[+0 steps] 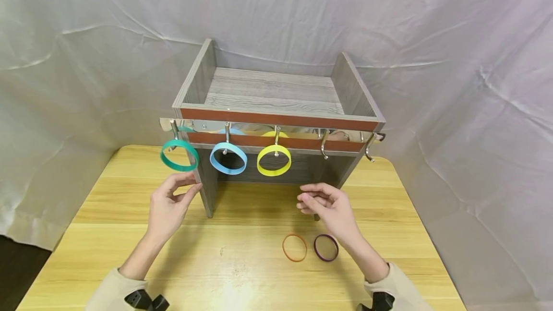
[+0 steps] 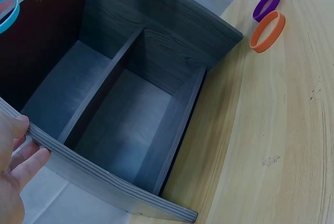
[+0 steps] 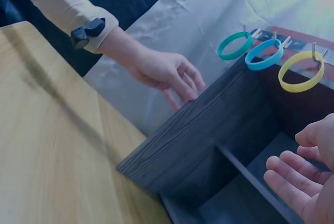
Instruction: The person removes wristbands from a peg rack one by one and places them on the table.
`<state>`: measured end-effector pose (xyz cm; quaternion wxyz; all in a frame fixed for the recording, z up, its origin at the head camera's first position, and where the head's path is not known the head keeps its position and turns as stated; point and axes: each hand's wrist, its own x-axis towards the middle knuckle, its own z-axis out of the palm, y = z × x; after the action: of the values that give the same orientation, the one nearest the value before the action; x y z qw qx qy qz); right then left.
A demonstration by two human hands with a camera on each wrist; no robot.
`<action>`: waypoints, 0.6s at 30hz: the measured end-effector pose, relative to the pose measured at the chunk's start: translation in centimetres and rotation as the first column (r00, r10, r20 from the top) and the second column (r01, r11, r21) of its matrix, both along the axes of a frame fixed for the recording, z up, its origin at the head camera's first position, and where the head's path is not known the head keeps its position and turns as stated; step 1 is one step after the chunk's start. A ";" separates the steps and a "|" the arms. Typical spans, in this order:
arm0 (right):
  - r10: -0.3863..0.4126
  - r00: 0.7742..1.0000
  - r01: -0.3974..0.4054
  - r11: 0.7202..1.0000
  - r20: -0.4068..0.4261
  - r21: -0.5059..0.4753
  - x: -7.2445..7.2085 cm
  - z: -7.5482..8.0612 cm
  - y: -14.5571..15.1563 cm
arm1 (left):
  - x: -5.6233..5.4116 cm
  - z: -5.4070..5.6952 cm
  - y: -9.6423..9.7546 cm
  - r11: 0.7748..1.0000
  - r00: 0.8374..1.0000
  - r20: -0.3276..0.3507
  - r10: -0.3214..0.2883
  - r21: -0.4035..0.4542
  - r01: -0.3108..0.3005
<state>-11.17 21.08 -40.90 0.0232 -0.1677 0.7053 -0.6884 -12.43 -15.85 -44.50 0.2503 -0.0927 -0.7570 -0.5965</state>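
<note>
A grey wood-grain shelf unit (image 1: 276,91) carries a metal hook rail along its front. On its hooks hang a green ring band (image 1: 179,155), a light blue band (image 1: 228,159) and a yellow band (image 1: 274,161). My left hand (image 1: 170,204) is at the left side panel, fingers loosely bent, fingertips right at the panel's front edge below the green band. My right hand (image 1: 325,204), fingers loosely bent and holding nothing, hovers before the shelf's right side; the right wrist view shows its palm (image 3: 313,177). An orange band (image 1: 294,247) and a purple band (image 1: 326,247) lie on the table near it.
Two more hooks (image 1: 325,144) at the rail's right end carry no bands. The shelf stands toward the back of a light wooden table (image 1: 181,272). Grey cloth (image 1: 276,8) hangs behind and along both sides.
</note>
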 end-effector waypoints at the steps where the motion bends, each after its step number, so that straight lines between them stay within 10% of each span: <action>1: -0.004 1.000 0.004 1.000 -0.001 0.000 0.0 0.2 -0.1 | 0.0 0.0 0.0 1.000 1.000 0.001 0.000 0.000 0.000; 18: -0.078 0.993 0.073 0.996 -0.088 -0.055 -0.6 3.3 -2.7 | 0.0 -0.1 -0.1 1.000 1.000 -0.002 0.004 -0.003 -0.004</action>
<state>-11.73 18.39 -37.58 -0.0390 -0.1724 0.6934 -0.6986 -12.42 -15.93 -44.61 0.2520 -0.0920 -0.7578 -0.5948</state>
